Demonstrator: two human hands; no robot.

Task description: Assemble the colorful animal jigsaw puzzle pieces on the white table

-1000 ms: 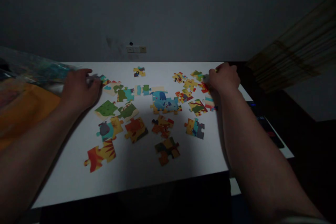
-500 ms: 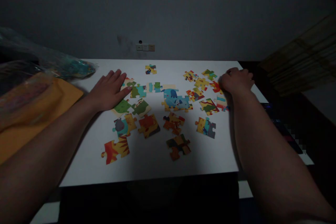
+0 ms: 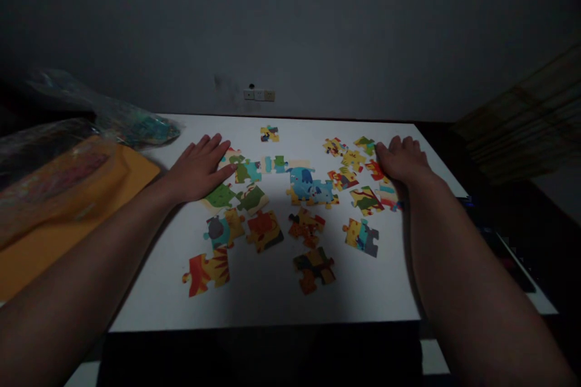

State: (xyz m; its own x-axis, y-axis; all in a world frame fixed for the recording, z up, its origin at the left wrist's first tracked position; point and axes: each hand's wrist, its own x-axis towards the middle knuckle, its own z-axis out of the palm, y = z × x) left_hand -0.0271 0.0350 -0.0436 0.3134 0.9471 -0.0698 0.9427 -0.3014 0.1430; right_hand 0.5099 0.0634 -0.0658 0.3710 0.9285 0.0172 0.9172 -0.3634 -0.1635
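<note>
Jigsaw puzzle pieces lie scattered face up over the white table (image 3: 258,308). My left hand (image 3: 202,169) rests flat with fingers spread, beside a green puzzle piece (image 3: 221,196) and partly over the pieces at the left. On the right, my right hand (image 3: 402,159) lies palm down with its fingers stretched out, close to a red-orange piece (image 3: 374,170) and a striped piece (image 3: 388,191). Between the hands are joined blue elephant pieces (image 3: 302,182). Nearer me lie an orange-brown piece (image 3: 264,231), a giraffe-patterned piece (image 3: 307,225) and a red-and-yellow piece (image 3: 206,272).
An orange envelope (image 3: 131,169) and clear plastic bags (image 3: 149,128) with colourful contents are at the left. A single piece (image 3: 269,133) lies near the back edge. Behind stands a grey wall with sockets (image 3: 259,95); a dark device (image 3: 508,260) is at the right.
My right hand has gone from curled fingers to fingers stretched out on the table. My left hand stays flat. The camera view has tilted up slightly, and the pieces keep their layout.
</note>
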